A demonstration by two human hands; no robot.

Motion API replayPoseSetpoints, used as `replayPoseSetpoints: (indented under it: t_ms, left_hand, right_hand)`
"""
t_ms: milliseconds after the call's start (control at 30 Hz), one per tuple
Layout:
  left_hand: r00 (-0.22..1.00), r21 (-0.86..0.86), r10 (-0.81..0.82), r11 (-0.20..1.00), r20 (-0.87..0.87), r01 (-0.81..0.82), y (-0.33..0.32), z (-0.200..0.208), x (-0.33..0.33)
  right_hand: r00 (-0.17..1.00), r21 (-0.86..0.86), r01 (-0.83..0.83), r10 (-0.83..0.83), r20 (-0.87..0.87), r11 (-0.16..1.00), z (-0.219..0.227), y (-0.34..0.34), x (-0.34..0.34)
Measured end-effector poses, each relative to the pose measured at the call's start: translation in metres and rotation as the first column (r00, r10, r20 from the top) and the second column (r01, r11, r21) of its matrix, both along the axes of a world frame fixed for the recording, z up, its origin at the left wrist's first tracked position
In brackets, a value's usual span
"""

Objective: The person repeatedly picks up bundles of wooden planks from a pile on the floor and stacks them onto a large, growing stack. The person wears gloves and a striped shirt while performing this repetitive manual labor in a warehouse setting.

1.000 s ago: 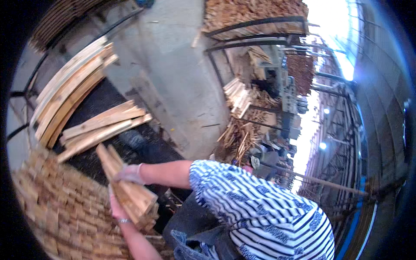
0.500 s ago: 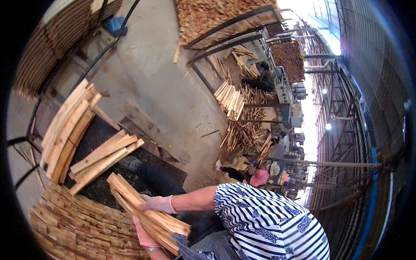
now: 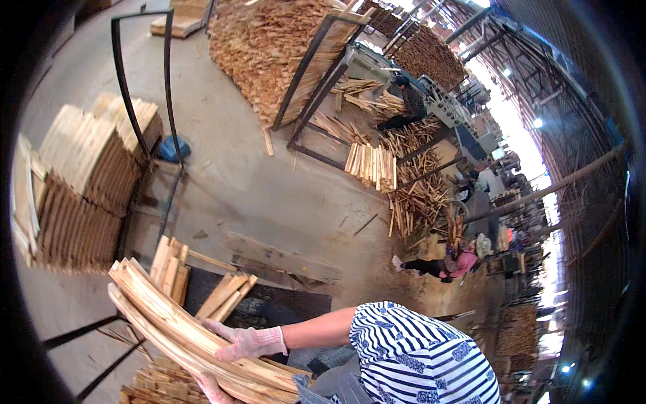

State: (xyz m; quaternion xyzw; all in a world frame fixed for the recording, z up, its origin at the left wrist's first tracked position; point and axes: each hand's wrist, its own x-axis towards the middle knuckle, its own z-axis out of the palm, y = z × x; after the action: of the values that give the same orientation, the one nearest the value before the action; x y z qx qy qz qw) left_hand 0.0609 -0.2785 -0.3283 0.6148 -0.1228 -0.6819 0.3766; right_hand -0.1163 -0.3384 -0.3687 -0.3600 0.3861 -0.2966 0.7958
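A bundle of long, pale wooden strips lies across both my hands at the lower left, sloping from its far upper-left end down toward my body. My right hand, in a pinkish work glove, grips its upper side, the arm reaching in from a striped sleeve. Under the bundle's lower edge is my gloved left hand, partly hidden by the strips and closed around them. Just beyond lie a few loose wooden strips on a dark surface, beside a short stack of strips.
Stacked wood stands below the bundle. A black metal frame and tall wood stacks are at left, near a blue object. Beyond the concrete floor are piled strips, a person in pink and a person in dark clothes.
The bundle and my hands have shifted, its far end swinging up and left, over the dark surface's edge. The view has turned, bringing the tall stacks at left into sight.
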Motion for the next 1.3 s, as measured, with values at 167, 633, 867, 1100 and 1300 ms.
replayPoseSetpoints:
  t_ms: [167,633,867,1100,1300]
  left_hand:
    - [1.0,-0.118,0.023,0.993,-0.012,-0.024,-0.011,0.047,0.015]
    - [0.99,-0.368,0.141,0.919,-0.022,-0.139,-0.043,0.095,-0.007]
    - [0.987,-0.402,0.155,0.903,-0.028,-0.153,-0.052,0.111,-0.027]
    - [0.983,-0.443,0.183,0.879,-0.033,-0.179,-0.056,0.123,-0.034]
    - [0.981,-0.476,0.192,0.862,-0.012,-0.174,-0.058,0.137,-0.04]
  right_hand:
    - [0.993,-0.112,0.013,0.0,0.121,0.994,0.03,-0.007,0.006]
    - [0.901,-0.522,0.039,0.196,0.386,0.852,0.136,-0.031,0.03]
    - [0.898,-0.591,0.011,0.253,0.361,0.806,0.171,-0.026,0.018]
    - [0.945,-0.699,-0.011,0.236,0.227,0.715,0.201,-0.027,0.008]
    - [0.912,-0.567,-0.101,0.304,0.275,0.818,0.197,-0.041,0.016]
